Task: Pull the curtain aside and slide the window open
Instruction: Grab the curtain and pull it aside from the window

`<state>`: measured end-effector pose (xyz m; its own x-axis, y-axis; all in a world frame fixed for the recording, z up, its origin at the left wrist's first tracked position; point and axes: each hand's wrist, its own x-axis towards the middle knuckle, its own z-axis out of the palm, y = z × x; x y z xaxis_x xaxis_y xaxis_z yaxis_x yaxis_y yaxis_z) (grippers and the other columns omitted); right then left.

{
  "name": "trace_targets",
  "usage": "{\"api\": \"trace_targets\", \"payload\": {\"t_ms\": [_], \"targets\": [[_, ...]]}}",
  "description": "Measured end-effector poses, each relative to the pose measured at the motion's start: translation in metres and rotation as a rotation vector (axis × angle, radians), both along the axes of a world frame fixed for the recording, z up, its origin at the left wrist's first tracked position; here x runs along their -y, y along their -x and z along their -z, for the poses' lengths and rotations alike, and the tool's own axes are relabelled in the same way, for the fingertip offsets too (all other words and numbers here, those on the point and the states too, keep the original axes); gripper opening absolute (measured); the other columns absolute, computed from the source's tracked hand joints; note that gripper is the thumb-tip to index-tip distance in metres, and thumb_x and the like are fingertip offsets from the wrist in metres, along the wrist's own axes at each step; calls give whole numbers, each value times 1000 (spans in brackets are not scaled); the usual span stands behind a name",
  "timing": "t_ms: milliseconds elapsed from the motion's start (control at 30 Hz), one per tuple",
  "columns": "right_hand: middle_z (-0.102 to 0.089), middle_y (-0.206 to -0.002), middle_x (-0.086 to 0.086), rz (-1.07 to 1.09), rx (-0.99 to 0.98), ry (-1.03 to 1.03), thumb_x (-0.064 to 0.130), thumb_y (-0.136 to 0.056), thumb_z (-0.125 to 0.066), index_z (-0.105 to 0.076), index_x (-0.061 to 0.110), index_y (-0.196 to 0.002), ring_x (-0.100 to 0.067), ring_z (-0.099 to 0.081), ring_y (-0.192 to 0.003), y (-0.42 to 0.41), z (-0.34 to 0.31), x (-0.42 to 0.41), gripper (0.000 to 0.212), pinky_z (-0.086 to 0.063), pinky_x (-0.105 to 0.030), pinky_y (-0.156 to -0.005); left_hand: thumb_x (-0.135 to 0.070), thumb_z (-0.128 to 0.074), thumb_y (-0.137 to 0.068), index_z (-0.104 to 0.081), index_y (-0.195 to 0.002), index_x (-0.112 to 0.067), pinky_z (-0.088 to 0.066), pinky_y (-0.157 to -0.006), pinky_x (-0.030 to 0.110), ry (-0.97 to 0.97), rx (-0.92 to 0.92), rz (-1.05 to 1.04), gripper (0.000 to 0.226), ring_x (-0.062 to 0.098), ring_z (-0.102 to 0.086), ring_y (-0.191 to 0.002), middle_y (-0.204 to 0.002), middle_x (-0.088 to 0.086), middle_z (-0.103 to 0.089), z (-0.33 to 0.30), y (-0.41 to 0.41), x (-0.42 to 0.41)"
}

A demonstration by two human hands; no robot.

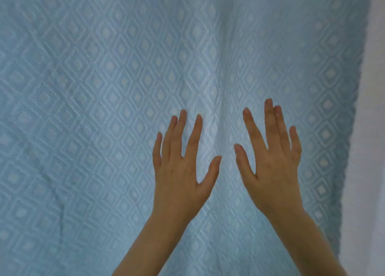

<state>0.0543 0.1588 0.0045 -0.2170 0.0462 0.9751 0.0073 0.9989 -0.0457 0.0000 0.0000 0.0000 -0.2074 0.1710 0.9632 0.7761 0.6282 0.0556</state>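
A light blue curtain (104, 88) with a white diamond pattern hangs across almost the whole view and hides the window behind it. My left hand (179, 169) is raised in front of the cloth at the centre, fingers spread, holding nothing. My right hand (270, 165) is up beside it, a little to the right, also spread and empty. Both palms face the curtain; whether they touch it I cannot tell. A soft vertical fold runs down the cloth between the two hands.
The curtain's right edge (354, 129) runs down the right side of the view. Beyond it shows a strip of pale wall (373, 150).
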Motion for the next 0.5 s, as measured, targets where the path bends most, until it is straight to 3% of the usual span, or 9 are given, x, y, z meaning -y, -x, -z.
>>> {"api": "trace_targets", "payload": {"t_ms": [167,300,400,500], "targets": [[-1,-165,-13,163,1,183,55,-91,-45,-13,28,-155,-28,0,-153,-13,8,-43,77,-10,-55,-119,-61,-57,-89,-12,-157,-16,-13,-119,55,-55,85,1,94,25,4,-151,-164,12,2,2,1,-32],[11,-163,-18,177,18,512,74,-75,-57,10,28,-154,-36,9,-151,-15,14,-69,113,-8,-62,-116,-37,-71,-86,-6,-157,-12,-20,-117,56,-139,107,-12,100,31,0,-150,-162,21,2,1,2,-43],[6,-165,-11,-79,38,723,71,-68,-61,24,29,-149,-31,-2,-152,-9,22,-77,125,-12,-59,-120,-19,-67,-89,2,-156,-15,-17,-120,42,-187,127,18,96,27,-8,-150,-163,18,-3,1,3,-45],[-9,-165,3,-523,124,856,65,-70,-64,29,49,-142,-20,-26,-148,2,27,-64,119,-24,-47,-120,-15,-56,-97,-1,-156,-16,-11,-116,17,-230,210,37,81,7,-14,-145,-162,4,-14,4,5,-42]]}}
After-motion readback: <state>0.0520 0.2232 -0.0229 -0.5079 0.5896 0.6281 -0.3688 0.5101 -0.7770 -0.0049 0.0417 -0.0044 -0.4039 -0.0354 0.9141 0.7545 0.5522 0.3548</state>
